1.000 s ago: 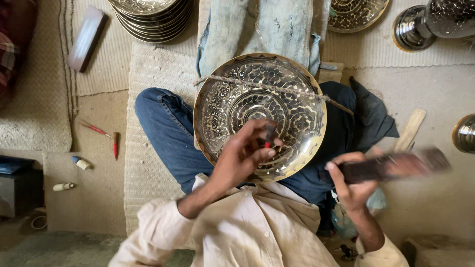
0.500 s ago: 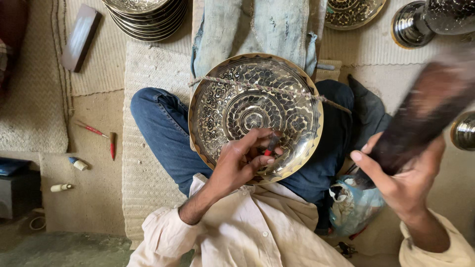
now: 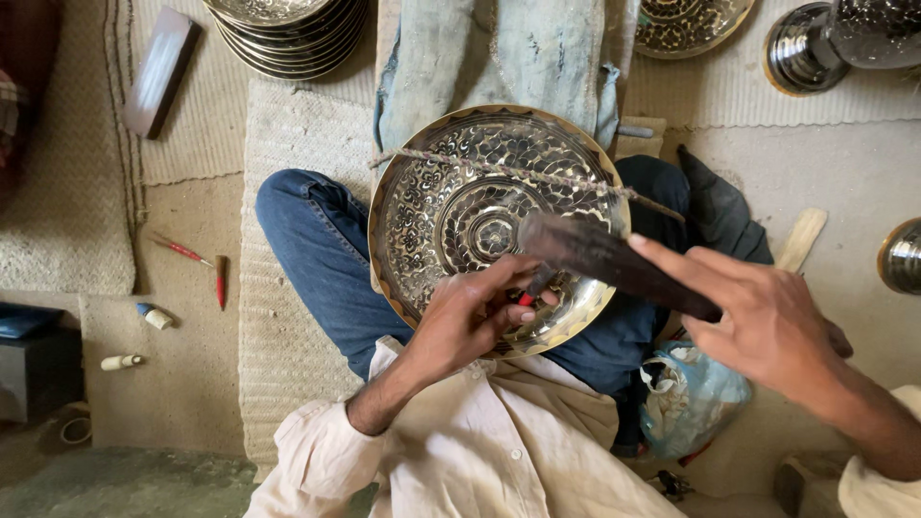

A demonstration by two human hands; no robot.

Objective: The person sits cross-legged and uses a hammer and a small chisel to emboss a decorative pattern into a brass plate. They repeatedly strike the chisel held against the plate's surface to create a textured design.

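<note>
Mid-chasing step by the look of it: left hand (image 3: 470,321) pinched shut on a small punch (image 3: 533,285) against the engraved brass plate (image 3: 451,206) on the lap, right hand (image 3: 767,326) wrapped tight around a dark hammer (image 3: 604,261), so next probably needed a square tap.

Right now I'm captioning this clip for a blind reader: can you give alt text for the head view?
Seen from above, a seated person's left hand holds a small red-tipped tool against an ornate engraved brass plate resting on their lap, while the right hand brings a dark wooden mallet down over it. More plates are stacked on the woven mat.
</note>
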